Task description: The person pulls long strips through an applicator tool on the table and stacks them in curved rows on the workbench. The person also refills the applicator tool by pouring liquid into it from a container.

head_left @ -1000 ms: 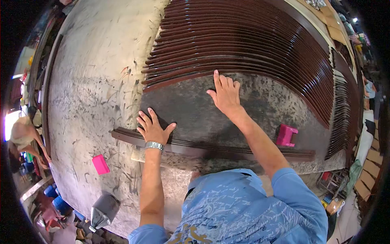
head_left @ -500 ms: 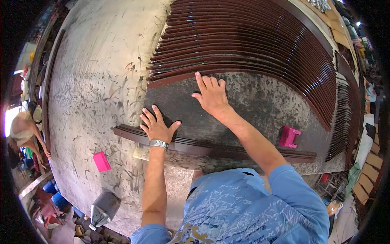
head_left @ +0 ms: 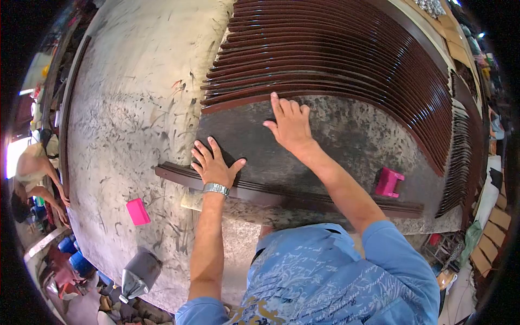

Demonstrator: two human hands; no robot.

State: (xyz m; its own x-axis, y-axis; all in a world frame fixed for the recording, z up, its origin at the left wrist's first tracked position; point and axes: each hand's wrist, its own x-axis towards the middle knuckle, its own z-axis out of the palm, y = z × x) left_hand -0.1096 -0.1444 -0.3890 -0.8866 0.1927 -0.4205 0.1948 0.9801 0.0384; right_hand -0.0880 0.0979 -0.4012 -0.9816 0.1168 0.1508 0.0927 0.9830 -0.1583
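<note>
My left hand (head_left: 218, 167) lies with spread fingers on the dark part of the table, just above a bundle of long brown strips (head_left: 260, 195). A metal watch is on that wrist. Further up, my right hand (head_left: 291, 123) holds nothing. Its index finger points out and touches or nearly touches the nearest strip of a wide array of glossy brown strips (head_left: 319, 54), while the other fingers are partly bent. The strips lie side by side in curved rows.
A pink block (head_left: 389, 182) sits on the right of the table (head_left: 124, 130), a flat pink piece (head_left: 138, 211) on the left. A dark plastic bottle (head_left: 141, 273) lies near the front left edge. Another person (head_left: 37, 168) bends at the far left, hands at the table edge.
My right hand first moved left along the nearest strip, then a little back to the right. My left hand stays in the same place by the bundle. The whole view has shifted slightly.
</note>
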